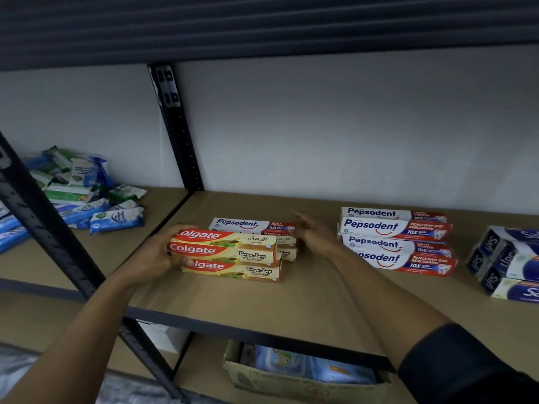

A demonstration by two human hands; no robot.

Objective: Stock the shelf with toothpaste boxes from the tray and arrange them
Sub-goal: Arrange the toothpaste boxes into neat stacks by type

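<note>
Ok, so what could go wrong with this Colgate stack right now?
The Colgate boxes lie staggered, and only the left hand grips their left end, so the upper ones may slide off.
The right hand, open and blurred, is close to the single Pepsodent box behind them and could knock it askew.

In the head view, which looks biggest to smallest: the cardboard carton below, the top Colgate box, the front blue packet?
Largest first:
cardboard carton
top Colgate box
blue packet
Carton is nearer, partly hidden: unsure.
</note>
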